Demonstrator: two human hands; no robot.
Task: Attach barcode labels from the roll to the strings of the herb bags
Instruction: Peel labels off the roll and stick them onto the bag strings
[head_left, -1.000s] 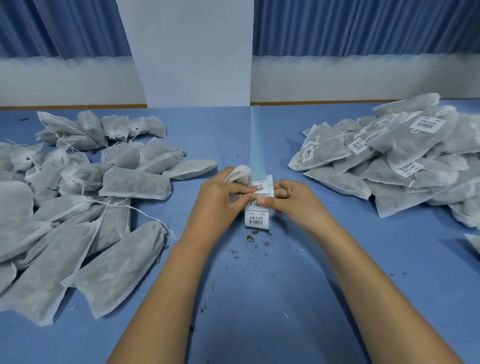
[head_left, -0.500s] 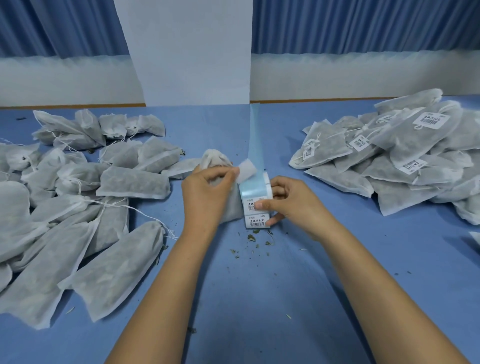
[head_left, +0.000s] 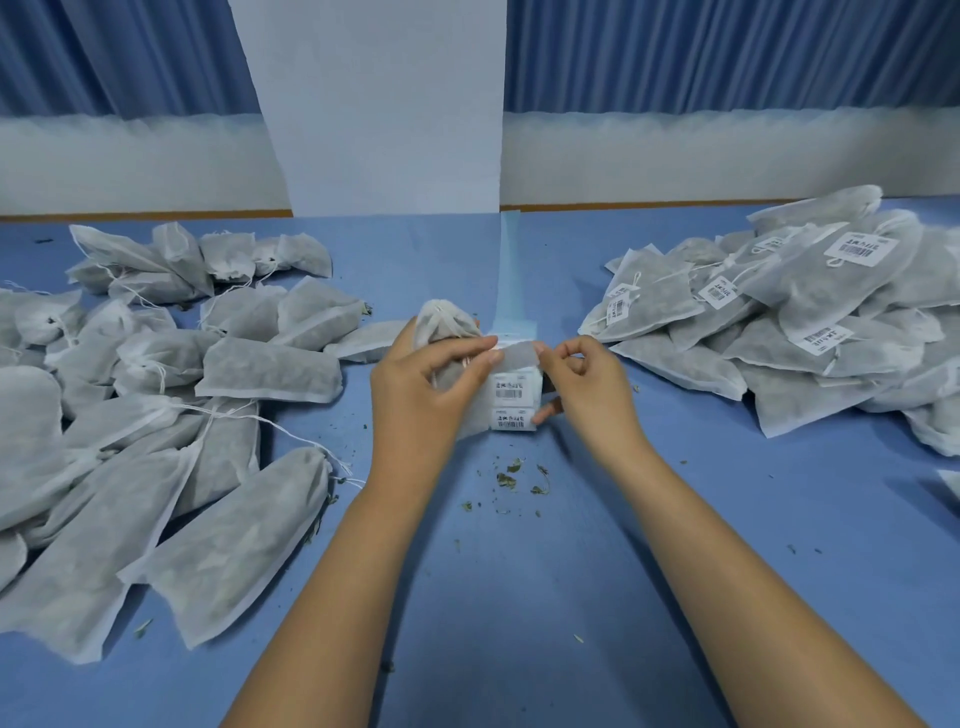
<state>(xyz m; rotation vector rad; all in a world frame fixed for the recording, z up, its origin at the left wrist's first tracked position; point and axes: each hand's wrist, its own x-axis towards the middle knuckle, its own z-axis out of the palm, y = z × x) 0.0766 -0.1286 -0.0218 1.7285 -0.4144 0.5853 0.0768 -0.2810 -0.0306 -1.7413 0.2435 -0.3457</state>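
Observation:
My left hand (head_left: 426, 395) holds a white herb bag (head_left: 441, 325) upright at the table's centre and pinches the left end of a peeled label (head_left: 517, 355). My right hand (head_left: 587, 387) pinches the label's right end, so it is stretched between both hands with its back toward me. Just behind and below stands the label roll (head_left: 514, 400), barcode labels facing me. Its blue backing strip (head_left: 511, 270) trails away toward the wall. The bag's string is hard to make out behind my fingers.
A heap of unlabelled herb bags (head_left: 156, 389) with loose strings covers the left of the blue table (head_left: 519, 597). Labelled bags (head_left: 805, 322) are piled on the right. Herb crumbs (head_left: 511, 478) lie in front of the roll. A white panel (head_left: 379, 104) stands behind.
My left hand peeled a label off the roll and lifted it with the bag. My right hand let go of the roll and took the label's other end.

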